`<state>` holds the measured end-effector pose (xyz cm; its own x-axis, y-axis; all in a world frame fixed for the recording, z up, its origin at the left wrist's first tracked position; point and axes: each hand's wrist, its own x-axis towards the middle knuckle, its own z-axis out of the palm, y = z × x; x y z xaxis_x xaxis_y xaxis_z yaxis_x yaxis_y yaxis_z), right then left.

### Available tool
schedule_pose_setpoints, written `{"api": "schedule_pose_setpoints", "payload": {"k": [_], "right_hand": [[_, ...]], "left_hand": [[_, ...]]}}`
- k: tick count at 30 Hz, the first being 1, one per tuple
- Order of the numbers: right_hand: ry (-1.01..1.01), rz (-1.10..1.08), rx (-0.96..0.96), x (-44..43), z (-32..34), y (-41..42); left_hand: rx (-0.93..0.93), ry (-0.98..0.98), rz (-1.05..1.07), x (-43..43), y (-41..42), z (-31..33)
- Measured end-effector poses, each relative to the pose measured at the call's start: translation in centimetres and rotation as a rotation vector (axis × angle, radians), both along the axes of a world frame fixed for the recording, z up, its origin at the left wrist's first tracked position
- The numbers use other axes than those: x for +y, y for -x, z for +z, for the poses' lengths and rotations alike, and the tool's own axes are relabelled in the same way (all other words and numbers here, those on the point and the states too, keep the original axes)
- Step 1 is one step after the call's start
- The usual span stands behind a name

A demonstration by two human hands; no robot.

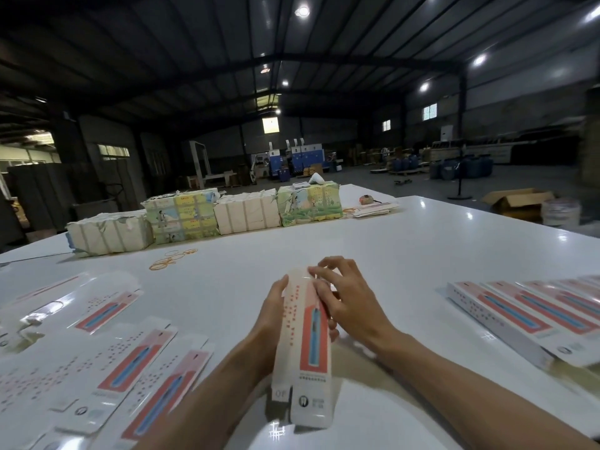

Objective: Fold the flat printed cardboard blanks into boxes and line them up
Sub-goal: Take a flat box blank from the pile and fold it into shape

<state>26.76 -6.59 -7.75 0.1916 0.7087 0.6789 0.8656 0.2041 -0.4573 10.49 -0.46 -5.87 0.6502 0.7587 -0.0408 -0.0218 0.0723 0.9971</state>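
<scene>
A long white cardboard box (305,345) with a red panel and a blue toothbrush print stands half-formed, lengthwise, in front of me above the white table (406,254). My left hand (271,315) holds its left side, thumb along the edge. My right hand (344,300) lies over its far right end, fingertips pressing the top flap. Flat printed blanks (107,362) lie spread at the left. Several folded boxes (532,313) sit side by side in a row at the right.
Wrapped bundles of printed stock (207,216) line the far side of the table. Orange rubber bands (168,259) lie in front of them. A few more blanks (373,209) rest at the far right. A dim warehouse floor lies beyond.
</scene>
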Motion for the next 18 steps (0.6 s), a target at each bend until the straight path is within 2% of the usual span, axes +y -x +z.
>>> {"api": "schedule_pose_setpoints", "payload": {"k": [2, 4, 9, 14, 18], "right_hand": [[0.028, 0.033, -0.003, 0.2, -0.3, 0.0], [0.034, 0.095, 0.071, 0.3, -0.2, 0.2], [-0.033, 0.143, 0.093, 0.0, 0.9, 0.4], [0.057, 0.247, 0.508, -0.5, 2.1, 0.2], [0.099, 0.356, 0.696, -0.7, 2.6, -0.2]], "left_hand": [[-0.050, 0.038, -0.053, 0.1, 0.6, -0.8], [-0.065, 0.086, -0.111, 0.3, 1.0, -1.2], [-0.126, 0.128, -0.123, 0.7, 0.9, -1.5], [-0.154, 0.191, -0.289, 0.5, 0.6, -1.2], [-0.137, 0.103, -0.338, 0.5, 0.3, -0.9]]}}
